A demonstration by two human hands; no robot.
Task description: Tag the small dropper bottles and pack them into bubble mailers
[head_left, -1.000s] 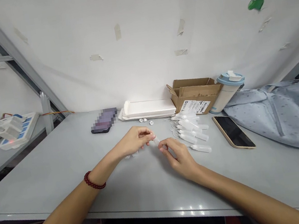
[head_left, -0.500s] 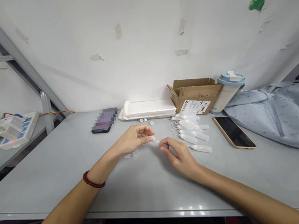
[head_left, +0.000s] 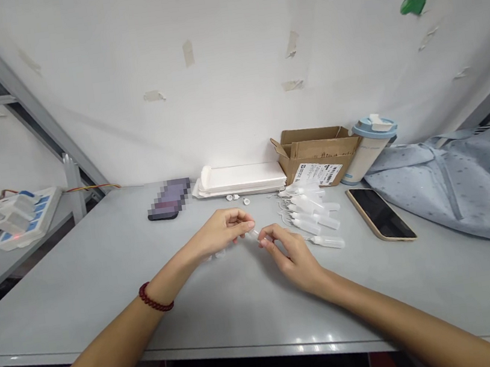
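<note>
Over the middle of the table, my left hand [head_left: 228,227] and my right hand [head_left: 289,253] face each other with thumb and fingers pinched. A small translucent plastic piece [head_left: 255,235] spans the gap between the fingertips; its exact kind is too small to make out. Beneath my left hand, a few clear pieces [head_left: 221,253] lie partly hidden on the table, and a small red spot [head_left: 235,241] shows by the fingers. Right of my right hand lie several translucent squeeze bottles [head_left: 308,223] with thin bent tips. One bottle [head_left: 328,241] lies apart, nearer to me.
Small white caps [head_left: 246,201] lie before a stack of white packets [head_left: 244,174]. An open cardboard box [head_left: 318,158], a tumbler [head_left: 366,154], a phone [head_left: 381,214] and a pale blue bag [head_left: 442,192] stand or lie rightward. Another phone [head_left: 169,200] and a power strip [head_left: 31,216] are leftward.
The view has shifted slightly. Both hands keep their pinch around the small piece, and my left fingers have turned a little over it. A red spot now shows beneath my left hand.
</note>
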